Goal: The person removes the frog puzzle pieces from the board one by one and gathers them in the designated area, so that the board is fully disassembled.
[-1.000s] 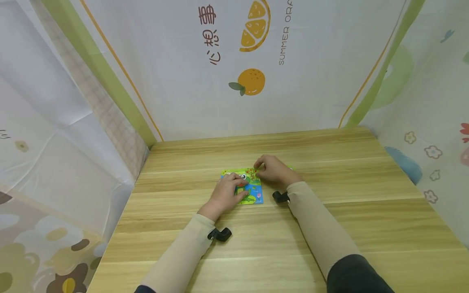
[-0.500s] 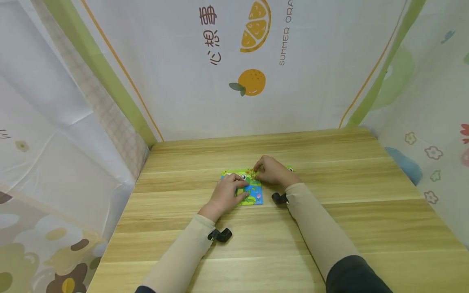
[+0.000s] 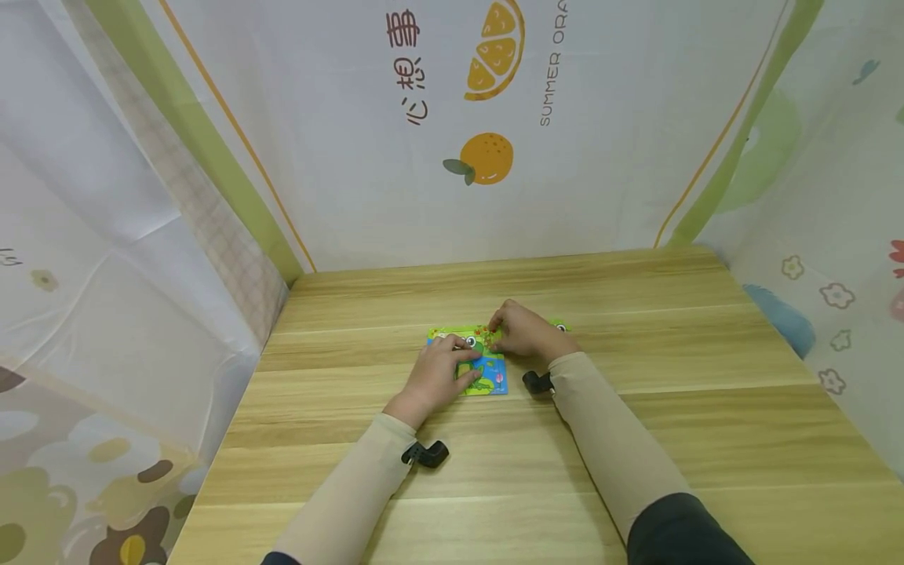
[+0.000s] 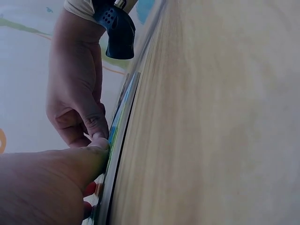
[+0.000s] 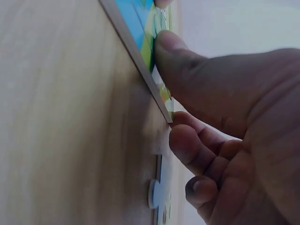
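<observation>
A flat jigsaw puzzle (image 3: 498,381) with a green frog on a blue and green ground lies on the wooden table. My left hand (image 3: 432,373) rests across its left part, thumb and fingers spread on the picture. At the upper right corner, my right hand (image 3: 524,329) pinches a puzzle piece printed with red dots, partly covered by the fingers. In the right wrist view the thumb (image 5: 176,51) presses on the picture side, and curled fingers (image 5: 185,143) meet the corner of the board. A loose puzzle piece (image 5: 158,194) with a rounded tab lies beyond.
The loose piece's green end with an eye (image 3: 561,326) shows behind the right wrist. Black wrist cameras (image 3: 427,453) stick out from both beige sleeves. Printed cloth (image 3: 593,180) hangs at the table's back and sides.
Both hands stay nearly where they were on the puzzle. The right wrist has dropped slightly, so more of the loose piece behind it shows.
</observation>
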`<action>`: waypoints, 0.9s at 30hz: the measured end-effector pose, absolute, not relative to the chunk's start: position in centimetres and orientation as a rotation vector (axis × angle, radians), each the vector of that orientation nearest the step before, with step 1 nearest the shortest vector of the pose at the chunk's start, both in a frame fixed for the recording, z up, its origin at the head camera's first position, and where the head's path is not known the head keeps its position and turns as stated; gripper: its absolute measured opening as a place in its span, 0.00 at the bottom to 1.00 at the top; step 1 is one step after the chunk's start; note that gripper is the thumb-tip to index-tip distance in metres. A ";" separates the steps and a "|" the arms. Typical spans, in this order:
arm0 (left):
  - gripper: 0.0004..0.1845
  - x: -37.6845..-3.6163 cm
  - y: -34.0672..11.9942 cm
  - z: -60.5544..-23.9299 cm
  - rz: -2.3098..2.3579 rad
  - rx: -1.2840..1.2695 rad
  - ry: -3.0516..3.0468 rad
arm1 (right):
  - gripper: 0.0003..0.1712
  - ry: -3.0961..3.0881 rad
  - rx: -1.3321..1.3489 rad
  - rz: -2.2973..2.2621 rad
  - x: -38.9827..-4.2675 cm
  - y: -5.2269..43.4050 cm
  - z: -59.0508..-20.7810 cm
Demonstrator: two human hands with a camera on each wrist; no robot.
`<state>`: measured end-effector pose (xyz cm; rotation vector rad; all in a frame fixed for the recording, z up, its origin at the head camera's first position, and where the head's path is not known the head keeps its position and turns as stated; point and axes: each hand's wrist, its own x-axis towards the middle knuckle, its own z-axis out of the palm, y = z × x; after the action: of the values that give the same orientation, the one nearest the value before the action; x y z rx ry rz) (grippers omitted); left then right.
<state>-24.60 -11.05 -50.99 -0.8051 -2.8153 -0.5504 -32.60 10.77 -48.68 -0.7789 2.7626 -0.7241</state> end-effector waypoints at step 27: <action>0.20 -24.6 -11.0 -51.3 -0.547 -0.803 -2.828 | 0.19 2.688 -0.649 -0.998 -33.1 10.6 -48.8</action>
<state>-24.61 -11.04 -51.28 -0.8031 -2.8284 -0.5473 -33.10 10.60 -48.81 -0.6491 2.6881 -0.9976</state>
